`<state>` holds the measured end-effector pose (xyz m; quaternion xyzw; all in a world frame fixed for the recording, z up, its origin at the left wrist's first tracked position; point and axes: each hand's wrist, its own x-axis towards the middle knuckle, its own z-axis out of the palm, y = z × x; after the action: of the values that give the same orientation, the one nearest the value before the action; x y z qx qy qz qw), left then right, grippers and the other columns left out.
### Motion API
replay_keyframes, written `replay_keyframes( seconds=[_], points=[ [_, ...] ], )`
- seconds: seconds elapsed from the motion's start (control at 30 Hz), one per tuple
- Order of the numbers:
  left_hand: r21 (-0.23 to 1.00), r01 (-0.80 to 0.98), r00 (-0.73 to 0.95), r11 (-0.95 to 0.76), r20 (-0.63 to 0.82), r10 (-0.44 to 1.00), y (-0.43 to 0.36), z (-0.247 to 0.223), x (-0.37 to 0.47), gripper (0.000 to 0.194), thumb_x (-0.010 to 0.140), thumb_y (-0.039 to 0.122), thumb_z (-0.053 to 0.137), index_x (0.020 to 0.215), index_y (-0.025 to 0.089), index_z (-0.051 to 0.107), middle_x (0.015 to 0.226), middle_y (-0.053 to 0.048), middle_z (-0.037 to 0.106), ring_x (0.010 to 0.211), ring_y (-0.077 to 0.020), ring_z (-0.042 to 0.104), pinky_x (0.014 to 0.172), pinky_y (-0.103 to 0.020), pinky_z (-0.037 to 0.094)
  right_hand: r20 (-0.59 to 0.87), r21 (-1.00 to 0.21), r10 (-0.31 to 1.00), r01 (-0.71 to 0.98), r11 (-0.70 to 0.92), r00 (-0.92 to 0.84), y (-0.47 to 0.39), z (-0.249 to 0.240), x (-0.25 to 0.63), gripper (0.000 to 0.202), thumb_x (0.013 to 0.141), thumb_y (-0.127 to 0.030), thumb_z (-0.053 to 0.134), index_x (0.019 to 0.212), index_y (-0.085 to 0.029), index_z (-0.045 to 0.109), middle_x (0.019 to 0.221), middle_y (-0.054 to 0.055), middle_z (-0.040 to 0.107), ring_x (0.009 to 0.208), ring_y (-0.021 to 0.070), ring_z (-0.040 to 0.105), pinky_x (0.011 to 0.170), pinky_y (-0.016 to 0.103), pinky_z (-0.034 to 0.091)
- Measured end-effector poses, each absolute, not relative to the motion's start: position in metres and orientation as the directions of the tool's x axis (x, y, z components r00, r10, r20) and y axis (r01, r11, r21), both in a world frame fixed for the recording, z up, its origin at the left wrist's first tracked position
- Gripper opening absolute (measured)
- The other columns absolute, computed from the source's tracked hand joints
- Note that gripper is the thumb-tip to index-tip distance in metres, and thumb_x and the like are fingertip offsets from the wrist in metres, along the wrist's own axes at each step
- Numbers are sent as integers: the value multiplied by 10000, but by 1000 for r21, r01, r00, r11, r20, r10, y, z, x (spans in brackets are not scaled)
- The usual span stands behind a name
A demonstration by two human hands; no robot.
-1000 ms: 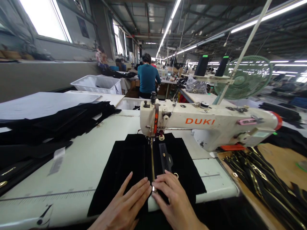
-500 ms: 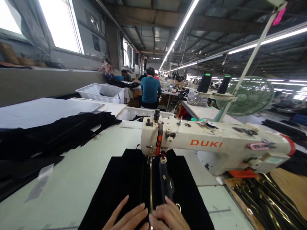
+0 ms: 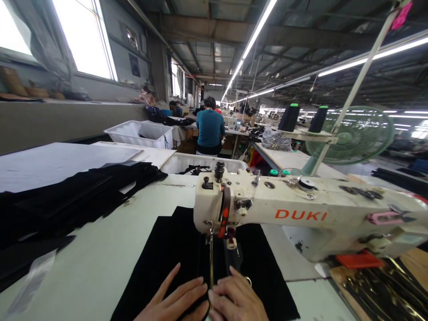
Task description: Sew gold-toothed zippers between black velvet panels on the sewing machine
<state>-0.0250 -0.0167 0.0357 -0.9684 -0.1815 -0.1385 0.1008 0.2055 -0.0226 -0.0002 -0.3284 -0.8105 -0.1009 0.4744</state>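
Observation:
Black fabric (image 3: 150,263) lies flat under the head of a white sewing machine (image 3: 254,203) marked DUKI. A narrow gold strip (image 3: 211,263) runs down its middle, straight to the presser foot (image 3: 209,238). My left hand (image 3: 180,298) rests flat on the fabric left of the strip, fingers spread. On the right, my right hand (image 3: 236,296) has its fingers bent and pinches the strip at its near end. Beside that hand, a gold ring (image 3: 248,281) shows on the fabric. A dark zipper piece (image 3: 234,258) is partly covered by the machine head.
Black fabric pieces (image 3: 100,191) are heaped at the left. Black-and-gold strips (image 3: 377,285) lie at the right under the machine arm. White bins (image 3: 142,133) stand beyond the table, thread cones (image 3: 289,118) and a green fan (image 3: 354,133) at back right. A person (image 3: 210,127) sits ahead, facing away.
The fabric and both hands have moved forward toward the presser foot, and the zipper piece has slid partly behind the machine head. My view has shifted, so the machine looks larger and lower.

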Motion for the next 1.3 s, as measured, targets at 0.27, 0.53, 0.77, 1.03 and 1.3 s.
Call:
replay_keyframes(
  seconds=[0.27, 0.53, 0.77, 1.03, 1.3],
  points=[
    [66, 449, 843, -891, 299, 447, -8, 58, -27, 481, 1005, 250, 565, 1474, 235, 457, 1401, -88, 595, 1345, -251, 501, 1179, -491, 240, 772, -284, 541, 579, 764, -335, -2, 16, 204, 144, 955, -249, 571, 881, -245, 694, 770, -26, 695, 691, 130, 679, 978, 286, 514],
    [117, 517, 800, -848, 288, 527, 9, 67, -23, 643, 902, 376, 728, 1479, 268, 463, 1458, -76, 538, 1327, -331, 512, 1139, -590, 301, 661, -400, 663, 582, 708, -352, 15, 21, 205, 235, 759, -71, 721, 898, -259, 704, 897, -9, 728, 845, 190, 698, 866, 291, 552],
    [195, 488, 801, -850, 287, 526, 30, 58, -27, 744, 930, 340, 696, 1554, 339, 291, 1503, -71, 486, 1372, -328, 456, 1137, -617, 274, 553, -421, 757, 667, 615, -349, 28, 28, 203, 255, 763, -56, 726, 899, -271, 705, 1008, 11, 732, 936, 234, 686, 866, 358, 557],
    [203, 488, 828, -849, 199, 524, 42, 50, -30, 617, 1010, 356, 573, 1556, 306, 289, 1534, -84, 439, 1426, -275, 382, 1147, -630, 171, 566, -318, 793, 827, 463, -226, 29, 23, 202, 358, 725, -86, 720, 1071, -167, 677, 1090, 141, 667, 1011, 328, 628, 874, 482, 541],
    [225, 484, 826, -845, 201, 527, 44, 52, -29, 576, 983, 264, 611, 1516, 280, 392, 1488, -94, 497, 1407, -290, 411, 1162, -619, 131, 574, -195, 784, 890, 412, -236, 49, 20, 193, 119, 796, -142, 614, 881, -178, 689, 895, 127, 673, 895, 333, 609, 773, 481, 506]
  ],
)
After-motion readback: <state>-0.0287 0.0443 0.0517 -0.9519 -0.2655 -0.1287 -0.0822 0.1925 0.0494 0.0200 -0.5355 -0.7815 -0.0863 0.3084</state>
